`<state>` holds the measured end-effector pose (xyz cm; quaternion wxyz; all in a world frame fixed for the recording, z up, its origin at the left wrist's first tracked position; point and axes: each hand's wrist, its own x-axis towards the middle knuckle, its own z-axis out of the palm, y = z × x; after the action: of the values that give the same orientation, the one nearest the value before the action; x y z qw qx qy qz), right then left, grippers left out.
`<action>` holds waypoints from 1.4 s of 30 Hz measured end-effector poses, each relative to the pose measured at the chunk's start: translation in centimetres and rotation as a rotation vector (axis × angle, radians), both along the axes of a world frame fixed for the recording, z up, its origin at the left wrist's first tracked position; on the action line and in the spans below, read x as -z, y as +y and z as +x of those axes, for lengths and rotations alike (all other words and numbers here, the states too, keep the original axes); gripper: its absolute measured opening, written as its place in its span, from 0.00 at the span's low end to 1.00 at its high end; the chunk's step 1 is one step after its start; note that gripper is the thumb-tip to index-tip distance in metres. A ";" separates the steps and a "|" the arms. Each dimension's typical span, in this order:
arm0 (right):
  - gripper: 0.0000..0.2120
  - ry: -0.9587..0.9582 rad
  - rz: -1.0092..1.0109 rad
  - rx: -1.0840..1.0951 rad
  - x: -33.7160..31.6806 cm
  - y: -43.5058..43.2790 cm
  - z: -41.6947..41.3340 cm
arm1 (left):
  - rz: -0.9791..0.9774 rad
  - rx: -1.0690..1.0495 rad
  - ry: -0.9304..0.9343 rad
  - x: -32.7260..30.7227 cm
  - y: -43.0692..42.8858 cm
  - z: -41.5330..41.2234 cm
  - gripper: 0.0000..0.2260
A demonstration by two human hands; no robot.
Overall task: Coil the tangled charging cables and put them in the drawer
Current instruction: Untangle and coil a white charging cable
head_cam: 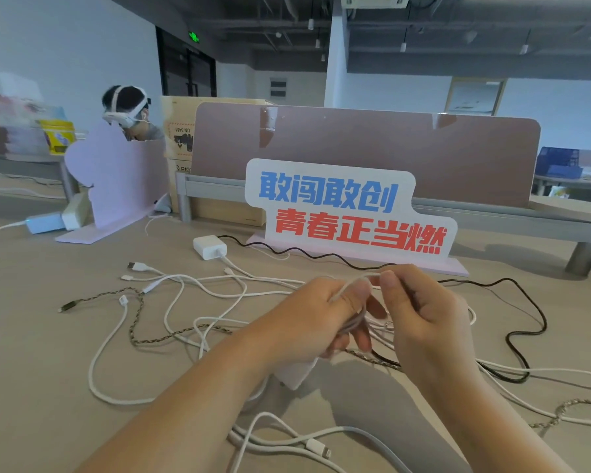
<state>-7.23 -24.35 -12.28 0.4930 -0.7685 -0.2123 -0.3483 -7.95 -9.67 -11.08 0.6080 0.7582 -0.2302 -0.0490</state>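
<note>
- The left hand (307, 315) curls its fingers round several loops of a white cable (352, 289). The loops' long axis runs roughly from 1 to 7 o'clock.
- The right hand (420, 308) pinches the same cable's top strand between thumb and forefinger, at 3 o'clock of the left fingertips.
- Loose white cables (198, 285), a braided cable (136, 317) and a black cable (539, 319) sprawl on the beige desk (31, 319) around the hands.
- A white charger (209, 246) lies at 11 o'clock and a lettered sign (348, 213) stands at 12, with a brown partition (365, 155) behind it.
- The room is an open office with a dark ceiling (423, 25), and a person in a headset (130, 110) sits at 10 o'clock.
</note>
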 end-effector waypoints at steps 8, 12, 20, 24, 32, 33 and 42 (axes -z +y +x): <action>0.13 0.119 -0.164 0.019 0.2 0.2 0.1 | -0.357 -0.462 -0.115 -1.1 1.1 0.5 0.23; 0.19 0.245 -0.218 0.050 -0.2 0.4 0.0 | -0.535 -0.520 -0.125 -1.1 0.8 0.4 0.23; 0.26 0.405 -0.226 0.148 -0.3 0.0 0.3 | -1.072 -0.296 0.171 -2.1 1.7 0.7 0.24; 0.08 0.125 -0.164 0.079 -0.1 -0.4 0.4 | -1.149 -0.290 0.299 -2.1 2.2 1.1 0.21; 0.07 -0.199 -0.187 0.049 -0.3 0.0 -0.3 | -0.521 -0.213 0.382 -1.7 1.5 0.6 0.25; 0.08 -0.220 -0.186 0.062 -0.4 0.0 -0.4 | -0.428 -0.184 0.373 -1.7 1.3 0.3 0.26; 0.08 -0.095 -0.074 0.087 -0.4 0.5 -0.8 | 0.001 0.096 0.275 -1.5 0.0 -1.4 0.28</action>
<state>-8.04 -23.83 -11.91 0.4382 -0.7772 -0.2145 -0.3974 -9.32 -9.67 -9.55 0.6303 0.7329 -0.1809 -0.1814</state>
